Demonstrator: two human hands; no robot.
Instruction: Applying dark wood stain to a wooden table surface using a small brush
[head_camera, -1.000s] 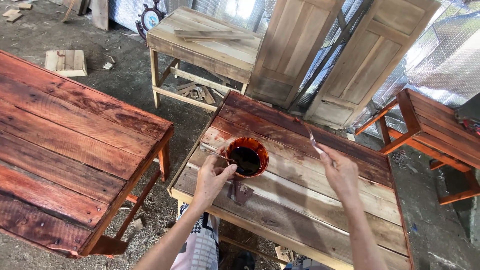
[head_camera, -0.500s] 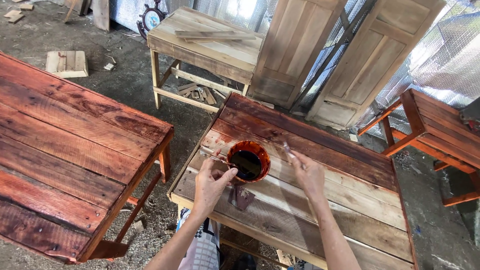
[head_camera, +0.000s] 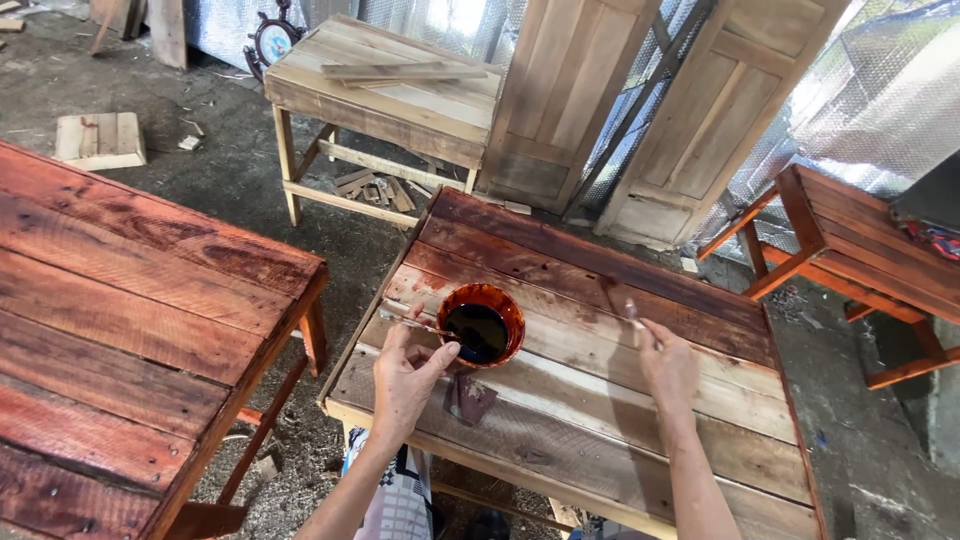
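Right at the middle of the scene sits a small round bowl (head_camera: 483, 324) of dark wood stain, resting on the near-left part of the slatted counter (head_camera: 640, 440). The left hand (head_camera: 408, 375) is pressed up against its rim, fingers curled to pinch a thin stick-like handle whose tip dips into the liquid. The right hand (head_camera: 668, 362) lies further right on the planks, fingers closed around a small brush (head_camera: 632, 312) that points up and away over the boards. A dark rag or scrap (head_camera: 468, 398) lies just in front of the bowl.

The far boards are already stained red-brown and look wet; the near boards are pale and bare. To the left stands another stained table (head_camera: 130, 330), well apart; an unstained table (head_camera: 390, 95) and leaning door panels (head_camera: 640, 110) stand behind.

The bowl looks light and stands near the edge, so a nudge from the left hand could probably tip it and flood the bare planks. A loaded tool carried across may drip blotches on the pale wood, and a forearm could smear the wet boards.
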